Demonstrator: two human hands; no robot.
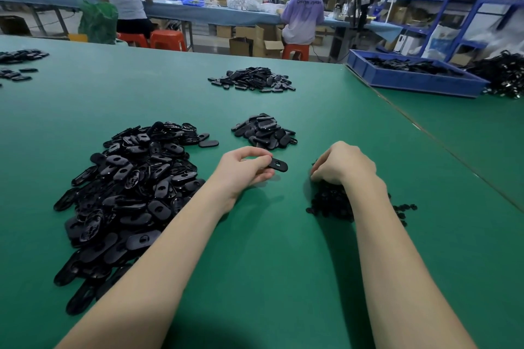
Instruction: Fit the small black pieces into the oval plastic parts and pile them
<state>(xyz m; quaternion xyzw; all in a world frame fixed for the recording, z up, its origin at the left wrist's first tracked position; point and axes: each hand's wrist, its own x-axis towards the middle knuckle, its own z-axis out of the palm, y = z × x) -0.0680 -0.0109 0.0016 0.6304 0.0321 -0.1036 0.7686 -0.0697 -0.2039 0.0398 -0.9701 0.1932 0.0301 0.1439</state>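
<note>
My left hand (243, 171) pinches one black oval plastic part (278, 165) just above the green table, its slot facing up. My right hand (341, 164) rests with curled fingers on top of a heap of small black pieces (330, 202); what the fingertips hold is hidden. A large heap of loose oval parts (127, 193) lies to the left of my left forearm. A smaller pile of oval parts (265, 132) sits just beyond both hands.
Another pile of black parts (252, 79) lies farther back on the green table (255, 263), and more lie at the far left (19, 64). A blue tray (414, 79) of black parts stands on the adjoining table at right. People sit at a bench behind.
</note>
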